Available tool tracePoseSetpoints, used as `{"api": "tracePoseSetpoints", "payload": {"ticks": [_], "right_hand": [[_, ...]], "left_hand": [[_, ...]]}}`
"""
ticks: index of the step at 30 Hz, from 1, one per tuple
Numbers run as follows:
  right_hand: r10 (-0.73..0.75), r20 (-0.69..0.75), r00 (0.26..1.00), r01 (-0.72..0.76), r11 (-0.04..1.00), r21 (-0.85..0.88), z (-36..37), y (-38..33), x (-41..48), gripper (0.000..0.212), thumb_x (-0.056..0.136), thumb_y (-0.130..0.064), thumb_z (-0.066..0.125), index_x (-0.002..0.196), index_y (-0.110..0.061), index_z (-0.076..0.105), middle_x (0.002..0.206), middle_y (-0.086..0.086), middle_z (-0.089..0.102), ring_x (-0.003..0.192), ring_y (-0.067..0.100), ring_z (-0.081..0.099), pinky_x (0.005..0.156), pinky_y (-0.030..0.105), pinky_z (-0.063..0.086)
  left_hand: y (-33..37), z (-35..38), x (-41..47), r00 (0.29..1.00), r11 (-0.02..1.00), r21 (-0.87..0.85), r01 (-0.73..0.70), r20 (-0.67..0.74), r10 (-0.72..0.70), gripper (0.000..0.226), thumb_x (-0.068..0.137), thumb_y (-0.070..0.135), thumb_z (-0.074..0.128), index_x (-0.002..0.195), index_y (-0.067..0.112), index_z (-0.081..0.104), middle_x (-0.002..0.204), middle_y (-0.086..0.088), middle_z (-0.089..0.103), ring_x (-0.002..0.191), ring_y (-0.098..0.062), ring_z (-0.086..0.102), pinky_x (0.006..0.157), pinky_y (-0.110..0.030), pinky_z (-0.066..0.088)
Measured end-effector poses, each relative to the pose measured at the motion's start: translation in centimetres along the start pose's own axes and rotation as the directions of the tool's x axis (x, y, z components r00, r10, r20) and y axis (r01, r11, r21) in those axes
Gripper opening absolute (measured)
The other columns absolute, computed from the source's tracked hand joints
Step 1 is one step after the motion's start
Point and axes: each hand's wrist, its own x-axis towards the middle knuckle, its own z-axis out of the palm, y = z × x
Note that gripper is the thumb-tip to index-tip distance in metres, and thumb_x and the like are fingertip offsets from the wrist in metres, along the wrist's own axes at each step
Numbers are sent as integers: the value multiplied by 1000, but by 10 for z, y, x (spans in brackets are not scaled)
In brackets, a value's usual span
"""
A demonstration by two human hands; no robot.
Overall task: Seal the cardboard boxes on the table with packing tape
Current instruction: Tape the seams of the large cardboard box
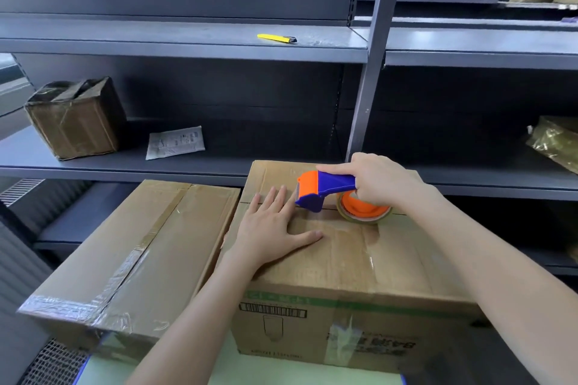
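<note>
Right hand [380, 183] gripping blue-orange tape dispenser [325, 191] on right cardboard box [344, 262], left hand [275, 228] flat, fingers spread, beside dispenser

Both arms are bare along their whole visible length, the left hand [272, 228] and right hand [377, 183] slender with short fingernails

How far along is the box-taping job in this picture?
Done: the left box has tape along its seam and near edge. In hand: the right hand holds the tape dispenser on the right box while the left hand presses its top. Left: finishing that box's taping.
</note>
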Motion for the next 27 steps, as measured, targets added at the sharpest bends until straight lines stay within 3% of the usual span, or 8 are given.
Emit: {"api": "tracePoseSetpoints", "payload": {"ticks": [4, 9, 13, 17, 21, 24, 27], "right_hand": [[-50, 10, 999, 50, 998, 30, -4, 6, -4, 69, 90, -23, 54, 142, -50, 18, 99, -1, 44, 93, 17, 50, 75, 30, 46], [-56, 48, 997, 55, 998, 34, -19, 50, -28, 69, 89, -14, 48, 138, -56, 23, 81, -9, 36, 71, 10, 42, 57, 23, 32], [-26, 52, 998, 22, 997, 71, -24, 87, -60, 73, 88, -9, 42, 135, -61, 22, 82, -7, 36, 79, 16, 46, 65, 27, 37], [-69, -17, 997, 70, 995, 74, -11, 93, -68, 70, 89, -14, 44, 138, -59, 21, 79, -9, 34, 76, 14, 43, 66, 26, 35], [-63, -65, 996, 69, 993, 91, -6, 98, -67, 67, 89, -13, 43, 139, -55, 24, 85, -4, 38, 81, 18, 46, 73, 30, 39], [-40, -92, 995, 52, 990, 134, -4, 96, -65, 68, 87, -10, 41, 137, -55, 29, 80, -6, 36, 81, 20, 45, 75, 32, 40], [-48, -91, 995, 59, 990, 126, -4, 98, -63, 67, 88, -11, 42, 138, -54, 29, 87, -3, 40, 81, 20, 43, 72, 30, 37]], "left_hand": [[2, -4, -3, 999, 1000, -7, 27, 39, -26, 98, 71, 85, 16, 149, 32, -10, 158, 4, -8, 145, -13, -9, 119, -36, -3], [3, -6, -3, 996, 996, -43, 74, 62, -71, 101, 67, 88, 17, 150, 34, -6, 158, 9, -7, 144, -8, -10, 118, -31, -4], [3, -7, -2, 994, 993, -78, 84, 81, -77, 108, 58, 94, 14, 149, 37, -4, 157, 12, -7, 143, -5, -10, 117, -30, -5], [12, -13, -6, 986, 986, -108, 124, 125, -111, 99, 66, 86, 26, 149, 40, 1, 153, 18, -8, 143, -5, -9, 115, -29, -4], [37, -21, -4, 976, 984, -29, 179, 135, -173, 103, 71, 86, 23, 152, 26, 0, 158, 5, -8, 144, -12, -11, 116, -33, -6], [76, -14, 8, 990, 993, -16, 114, 81, -112, 114, 67, 90, 13, 151, 15, -3, 158, -1, -8, 145, -13, -8, 117, -33, -5], [115, -6, 22, 999, 993, -115, 36, 22, -34, 93, 84, 73, 29, 152, 16, 2, 159, -3, -4, 145, -13, -7, 119, -32, -3]]}}
